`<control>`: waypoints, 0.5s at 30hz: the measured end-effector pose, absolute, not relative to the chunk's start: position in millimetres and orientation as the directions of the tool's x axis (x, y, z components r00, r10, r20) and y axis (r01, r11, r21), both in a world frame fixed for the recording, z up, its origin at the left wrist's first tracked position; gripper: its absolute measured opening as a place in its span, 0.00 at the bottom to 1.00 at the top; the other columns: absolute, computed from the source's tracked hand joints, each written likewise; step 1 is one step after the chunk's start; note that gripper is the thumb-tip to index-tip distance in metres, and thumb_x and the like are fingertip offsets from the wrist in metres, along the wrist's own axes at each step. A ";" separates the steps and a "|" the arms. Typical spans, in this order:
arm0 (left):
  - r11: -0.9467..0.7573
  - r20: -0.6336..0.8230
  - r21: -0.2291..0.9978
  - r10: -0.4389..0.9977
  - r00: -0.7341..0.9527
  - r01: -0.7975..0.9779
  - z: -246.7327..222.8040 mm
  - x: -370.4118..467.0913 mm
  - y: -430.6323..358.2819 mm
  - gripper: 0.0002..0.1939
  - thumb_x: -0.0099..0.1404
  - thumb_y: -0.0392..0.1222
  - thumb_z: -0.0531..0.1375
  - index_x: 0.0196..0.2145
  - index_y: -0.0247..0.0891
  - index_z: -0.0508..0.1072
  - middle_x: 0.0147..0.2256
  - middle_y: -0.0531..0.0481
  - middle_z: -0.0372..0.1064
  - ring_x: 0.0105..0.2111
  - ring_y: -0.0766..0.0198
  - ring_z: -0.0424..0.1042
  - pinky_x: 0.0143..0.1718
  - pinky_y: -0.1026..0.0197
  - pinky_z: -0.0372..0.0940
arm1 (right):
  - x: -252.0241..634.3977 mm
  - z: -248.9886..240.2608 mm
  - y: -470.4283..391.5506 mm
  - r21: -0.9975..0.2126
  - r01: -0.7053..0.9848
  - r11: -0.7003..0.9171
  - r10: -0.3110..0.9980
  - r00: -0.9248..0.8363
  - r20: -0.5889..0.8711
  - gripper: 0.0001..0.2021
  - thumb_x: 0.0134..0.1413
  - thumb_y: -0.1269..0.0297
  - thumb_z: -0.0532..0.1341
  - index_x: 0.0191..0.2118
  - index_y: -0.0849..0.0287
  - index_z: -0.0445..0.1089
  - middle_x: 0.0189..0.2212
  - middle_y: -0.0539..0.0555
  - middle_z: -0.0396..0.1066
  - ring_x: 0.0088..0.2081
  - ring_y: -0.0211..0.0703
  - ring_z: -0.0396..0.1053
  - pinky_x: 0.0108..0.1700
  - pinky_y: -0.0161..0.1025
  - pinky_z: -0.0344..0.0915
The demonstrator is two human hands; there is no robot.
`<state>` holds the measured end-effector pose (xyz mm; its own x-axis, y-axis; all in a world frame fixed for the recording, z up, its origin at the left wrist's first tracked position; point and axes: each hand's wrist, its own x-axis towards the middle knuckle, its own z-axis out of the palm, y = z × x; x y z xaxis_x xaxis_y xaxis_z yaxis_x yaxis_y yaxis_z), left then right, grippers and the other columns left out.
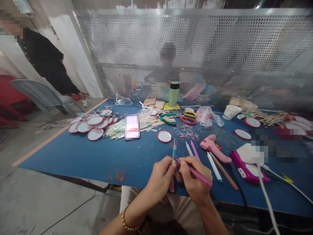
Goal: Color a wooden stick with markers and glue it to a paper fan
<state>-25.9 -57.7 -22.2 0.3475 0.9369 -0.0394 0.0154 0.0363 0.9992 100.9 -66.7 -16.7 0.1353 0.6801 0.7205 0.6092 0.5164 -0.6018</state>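
Note:
Near the table's front edge, my left hand (161, 176) is closed around the lower end of a flat stick (174, 150) painted in coloured bands, held upright. My right hand (197, 178) grips a pink marker pen (201, 177), its tip close to the stick; whether it touches I cannot tell. Just beyond lie a white marker (189, 149) and a purple marker (195, 150). To the right are a white marker with a green end (214, 167) and a brown marker (223, 171). A round red-rimmed disc (164, 136) lies beyond my left hand.
A pink glue gun (215, 148), a magenta device (248, 169) with white cables and a paper cup (231, 112) are at right. Behind stand pliers (167, 119), scissors (188, 120) and a green bottle (174, 94). A phone (132, 127), sticks and stacked discs (95, 120) lie left.

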 end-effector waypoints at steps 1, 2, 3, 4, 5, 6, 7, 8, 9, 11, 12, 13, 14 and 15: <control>0.042 -0.044 0.999 0.936 0.349 0.015 -22.0 -25.8 -57.9 0.22 0.69 0.61 0.52 0.29 0.40 0.61 0.14 0.62 0.56 0.11 0.72 0.57 0.14 0.70 0.50 | 101.2 -16.2 -66.8 -0.599 0.616 0.511 0.676 0.143 0.723 0.10 0.62 0.67 0.58 0.29 0.57 0.72 0.19 0.47 0.73 0.18 0.35 0.70 0.23 0.30 0.67; 0.041 -0.044 0.999 0.936 0.350 0.016 -21.8 -25.8 -58.0 0.22 0.69 0.61 0.51 0.29 0.40 0.61 0.14 0.62 0.56 0.11 0.72 0.57 0.14 0.70 0.50 | 101.2 -15.7 -66.9 -0.599 0.617 0.511 0.675 0.144 0.724 0.10 0.62 0.67 0.58 0.29 0.57 0.72 0.19 0.47 0.73 0.18 0.35 0.69 0.23 0.30 0.67; 0.035 -0.039 0.999 0.936 0.349 0.019 -21.6 -25.7 -58.0 0.22 0.69 0.61 0.51 0.29 0.40 0.61 0.14 0.62 0.56 0.11 0.72 0.57 0.14 0.70 0.50 | 101.1 -15.4 -66.9 -0.600 0.612 0.516 0.676 0.140 0.724 0.10 0.62 0.67 0.58 0.30 0.57 0.73 0.19 0.47 0.73 0.18 0.35 0.69 0.23 0.30 0.66; 0.025 -0.032 0.999 0.938 0.346 0.024 -21.3 -25.7 -57.9 0.22 0.69 0.61 0.51 0.28 0.40 0.61 0.14 0.61 0.57 0.11 0.72 0.58 0.15 0.70 0.51 | 100.8 -15.2 -66.9 -0.600 0.604 0.525 0.678 0.130 0.723 0.10 0.62 0.67 0.58 0.30 0.56 0.73 0.19 0.47 0.73 0.17 0.35 0.69 0.22 0.30 0.66; 0.016 -0.025 0.999 0.939 0.342 0.029 -21.0 -25.6 -57.8 0.22 0.70 0.61 0.51 0.28 0.40 0.61 0.14 0.61 0.57 0.12 0.72 0.58 0.15 0.70 0.52 | 100.4 -15.1 -66.7 -0.600 0.595 0.535 0.680 0.118 0.723 0.10 0.62 0.67 0.58 0.30 0.56 0.73 0.19 0.47 0.73 0.17 0.34 0.68 0.22 0.30 0.66; 0.008 -0.018 0.999 0.941 0.339 0.032 -20.6 -25.6 -57.6 0.22 0.70 0.61 0.51 0.27 0.40 0.60 0.14 0.61 0.57 0.12 0.72 0.58 0.16 0.70 0.52 | 100.0 -15.1 -66.4 -0.599 0.588 0.543 0.681 0.109 0.724 0.09 0.62 0.67 0.58 0.31 0.56 0.73 0.19 0.47 0.73 0.17 0.34 0.68 0.21 0.30 0.65; 0.003 -0.014 0.999 0.942 0.336 0.033 -20.2 -25.5 -57.5 0.23 0.70 0.61 0.51 0.27 0.40 0.60 0.14 0.60 0.58 0.12 0.71 0.58 0.16 0.70 0.53 | 99.8 -15.2 -66.2 -0.598 0.585 0.548 0.680 0.105 0.726 0.09 0.63 0.68 0.58 0.31 0.56 0.73 0.19 0.47 0.73 0.17 0.34 0.68 0.21 0.30 0.65; 0.002 -0.013 0.999 0.942 0.336 0.032 -19.9 -25.5 -57.3 0.23 0.69 0.61 0.52 0.27 0.40 0.61 0.14 0.60 0.58 0.12 0.71 0.58 0.16 0.69 0.53 | 99.6 -15.3 -65.9 -0.596 0.586 0.549 0.676 0.107 0.729 0.09 0.62 0.68 0.58 0.31 0.56 0.73 0.20 0.47 0.73 0.17 0.34 0.68 0.21 0.30 0.65; 0.005 -0.015 1.000 0.942 0.336 0.029 -19.7 -25.6 -57.2 0.23 0.69 0.61 0.52 0.27 0.40 0.61 0.14 0.60 0.58 0.12 0.71 0.58 0.16 0.69 0.53 | 99.5 -15.2 -65.7 -0.591 0.592 0.548 0.669 0.115 0.735 0.09 0.62 0.68 0.58 0.30 0.57 0.72 0.20 0.47 0.73 0.17 0.34 0.68 0.22 0.30 0.66; 0.018 -0.025 1.000 0.940 0.339 0.024 -19.7 -25.8 -57.3 0.23 0.69 0.62 0.52 0.27 0.40 0.61 0.14 0.60 0.57 0.12 0.71 0.58 0.16 0.69 0.52 | 99.5 -14.9 -65.4 -0.582 0.605 0.543 0.650 0.136 0.747 0.09 0.62 0.69 0.59 0.30 0.57 0.72 0.20 0.47 0.73 0.18 0.35 0.69 0.23 0.30 0.66; 0.022 -0.029 0.999 0.939 0.342 0.025 -20.0 -26.0 -57.5 0.23 0.69 0.62 0.51 0.27 0.40 0.61 0.14 0.60 0.57 0.12 0.71 0.58 0.15 0.69 0.52 | 99.4 -14.6 -65.4 -0.576 0.610 0.543 0.642 0.140 0.753 0.09 0.61 0.69 0.59 0.29 0.57 0.72 0.20 0.47 0.73 0.18 0.35 0.70 0.24 0.30 0.67; 0.022 -0.030 0.999 0.939 0.342 0.028 -20.5 -26.2 -57.7 0.23 0.69 0.62 0.51 0.27 0.40 0.61 0.14 0.60 0.57 0.12 0.71 0.58 0.15 0.69 0.52 | 99.3 -14.3 -65.4 -0.571 0.612 0.547 0.640 0.134 0.757 0.09 0.62 0.69 0.59 0.30 0.57 0.72 0.20 0.47 0.73 0.18 0.35 0.70 0.24 0.30 0.67; 0.019 -0.029 0.999 0.939 0.342 0.031 -21.1 -26.4 -57.9 0.23 0.69 0.62 0.51 0.27 0.40 0.61 0.14 0.60 0.58 0.12 0.71 0.58 0.15 0.70 0.52 | 99.2 -14.0 -65.4 -0.566 0.611 0.553 0.639 0.125 0.759 0.09 0.62 0.68 0.59 0.30 0.57 0.73 0.20 0.47 0.73 0.18 0.35 0.69 0.23 0.30 0.66; 0.016 -0.026 0.999 0.940 0.341 0.033 -21.7 -26.5 -58.1 0.23 0.70 0.62 0.51 0.27 0.40 0.61 0.14 0.60 0.58 0.12 0.71 0.58 0.15 0.70 0.52 | 99.0 -13.8 -65.5 -0.561 0.610 0.560 0.640 0.113 0.760 0.09 0.62 0.68 0.58 0.30 0.57 0.73 0.20 0.47 0.73 0.18 0.35 0.69 0.23 0.30 0.66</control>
